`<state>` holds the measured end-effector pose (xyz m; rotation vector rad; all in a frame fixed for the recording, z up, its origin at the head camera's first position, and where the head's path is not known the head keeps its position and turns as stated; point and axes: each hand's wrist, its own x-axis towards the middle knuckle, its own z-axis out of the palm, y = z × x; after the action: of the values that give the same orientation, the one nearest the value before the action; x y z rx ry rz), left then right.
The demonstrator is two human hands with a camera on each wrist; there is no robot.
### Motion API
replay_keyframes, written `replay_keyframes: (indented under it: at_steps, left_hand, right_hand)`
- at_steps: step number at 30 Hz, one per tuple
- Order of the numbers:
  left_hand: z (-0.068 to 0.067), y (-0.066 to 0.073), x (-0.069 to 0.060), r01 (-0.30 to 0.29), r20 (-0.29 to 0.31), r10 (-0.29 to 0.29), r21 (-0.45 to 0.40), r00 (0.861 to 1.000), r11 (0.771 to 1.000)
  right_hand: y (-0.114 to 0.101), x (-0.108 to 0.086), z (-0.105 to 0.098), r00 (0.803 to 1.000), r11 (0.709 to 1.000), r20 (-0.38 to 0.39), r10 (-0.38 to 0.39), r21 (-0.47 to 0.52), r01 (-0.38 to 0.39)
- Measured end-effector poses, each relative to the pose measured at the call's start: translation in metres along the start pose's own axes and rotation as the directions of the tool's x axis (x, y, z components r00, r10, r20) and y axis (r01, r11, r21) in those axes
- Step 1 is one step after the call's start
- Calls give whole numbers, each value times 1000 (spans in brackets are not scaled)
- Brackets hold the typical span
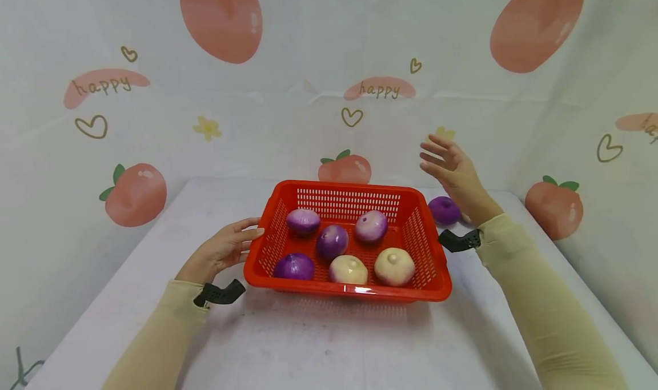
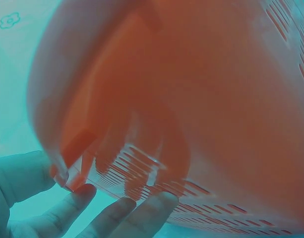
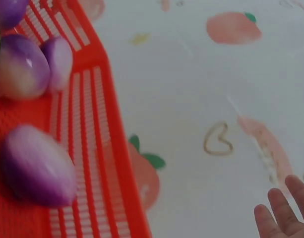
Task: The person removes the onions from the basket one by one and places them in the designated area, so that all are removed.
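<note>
Our left hand [image 1: 228, 248] pinched a slotted plastic basket [image 1: 308, 287], right hand [image 1: 454, 173] fingers apart. Glossy roundish onions [image 1: 332, 242] sat inside; backdrop [image 1: 288, 121] read "happy".

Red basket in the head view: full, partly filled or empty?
Partly filled: six onion-like vegetables lie inside the red basket, and its bare red bottom shows between some of them.

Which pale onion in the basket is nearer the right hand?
The right pale onion, at the front right of the basket; the other pale onion sits left of it, farther from the right hand.
</note>
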<state>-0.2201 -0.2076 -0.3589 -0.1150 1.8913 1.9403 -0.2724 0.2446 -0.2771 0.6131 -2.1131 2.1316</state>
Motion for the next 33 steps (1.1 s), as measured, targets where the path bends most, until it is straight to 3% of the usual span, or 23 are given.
replay_keyframes:
  at_steps: [9,16,23,33]
  left_hand:
    - [-1,0,0,-6,14,6,-7,1000,1000]
    - [-2,0,0,-16,34,17,-27,999,1000]
    - [-2,0,-1,-22,50,24,-37,998,999]
    - [-2,-1,-1,-25,47,26,-30,999,999]
  right_hand:
    - [13,12,57,983,994,181,18,-109,2]
    - [29,13,90,941,977,322,99,-210,-31]
    - [47,14,110,902,944,369,223,-311,-106]
    - [68,15,123,822,889,457,341,-441,-123]
